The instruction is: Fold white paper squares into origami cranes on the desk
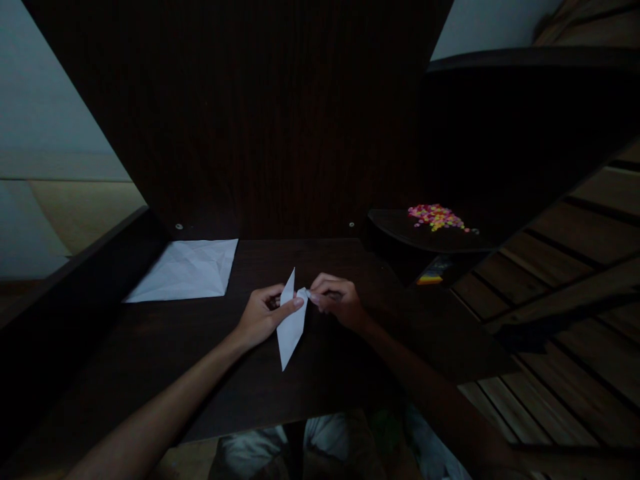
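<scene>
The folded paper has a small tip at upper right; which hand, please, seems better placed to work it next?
Probably the right hand: its fingertips are at that tip, while the left hand holds the folded paper.

Left forearm [197, 377] points toward two o'clock, left hand [263, 315] gripping, thumb [289, 309] extended. Right hand [343, 301] pinches, right forearm [417, 373] toward ten.

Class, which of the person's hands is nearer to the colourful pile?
Right. The right hand is left of the colourful pile and lower in view; the left hand is farther left, beyond the right.
</scene>
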Action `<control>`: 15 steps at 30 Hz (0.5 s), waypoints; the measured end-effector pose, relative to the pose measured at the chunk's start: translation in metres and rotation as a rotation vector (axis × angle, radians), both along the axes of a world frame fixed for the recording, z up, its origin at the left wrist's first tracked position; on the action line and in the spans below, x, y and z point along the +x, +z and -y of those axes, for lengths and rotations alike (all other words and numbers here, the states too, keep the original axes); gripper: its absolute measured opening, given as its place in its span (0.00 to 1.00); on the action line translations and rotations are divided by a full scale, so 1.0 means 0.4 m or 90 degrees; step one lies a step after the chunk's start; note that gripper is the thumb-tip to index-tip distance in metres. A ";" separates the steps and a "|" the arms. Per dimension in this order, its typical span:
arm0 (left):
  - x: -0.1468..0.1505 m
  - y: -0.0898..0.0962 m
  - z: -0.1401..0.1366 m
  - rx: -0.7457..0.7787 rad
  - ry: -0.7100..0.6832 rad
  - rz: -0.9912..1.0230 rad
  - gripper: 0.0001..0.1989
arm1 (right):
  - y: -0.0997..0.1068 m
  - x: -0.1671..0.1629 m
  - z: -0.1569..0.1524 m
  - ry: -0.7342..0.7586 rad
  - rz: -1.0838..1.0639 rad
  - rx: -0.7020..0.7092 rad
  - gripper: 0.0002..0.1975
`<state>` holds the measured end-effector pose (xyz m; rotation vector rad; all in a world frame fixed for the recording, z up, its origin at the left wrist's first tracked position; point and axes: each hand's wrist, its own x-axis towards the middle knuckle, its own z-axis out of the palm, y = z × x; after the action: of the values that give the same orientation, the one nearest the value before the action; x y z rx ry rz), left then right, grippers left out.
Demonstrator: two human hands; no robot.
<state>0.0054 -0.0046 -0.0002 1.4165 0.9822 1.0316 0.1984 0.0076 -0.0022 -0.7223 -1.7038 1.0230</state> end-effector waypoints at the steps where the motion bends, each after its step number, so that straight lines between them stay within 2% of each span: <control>1: 0.000 0.000 0.000 0.002 0.005 0.003 0.17 | 0.001 -0.003 0.001 -0.005 -0.014 -0.023 0.13; 4: 0.002 0.000 0.000 0.016 0.015 0.006 0.17 | 0.003 -0.011 0.001 -0.013 -0.059 -0.073 0.10; 8: 0.002 -0.002 0.000 0.030 0.030 0.002 0.17 | -0.002 -0.014 -0.003 -0.010 -0.107 -0.093 0.07; 15: 0.005 0.011 0.004 0.018 0.018 0.016 0.17 | -0.014 -0.016 -0.005 -0.032 -0.120 -0.115 0.09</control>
<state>0.0075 -0.0062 0.0043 1.4140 0.9755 1.0852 0.1919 0.0096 -0.0078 -0.7550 -1.4377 1.1818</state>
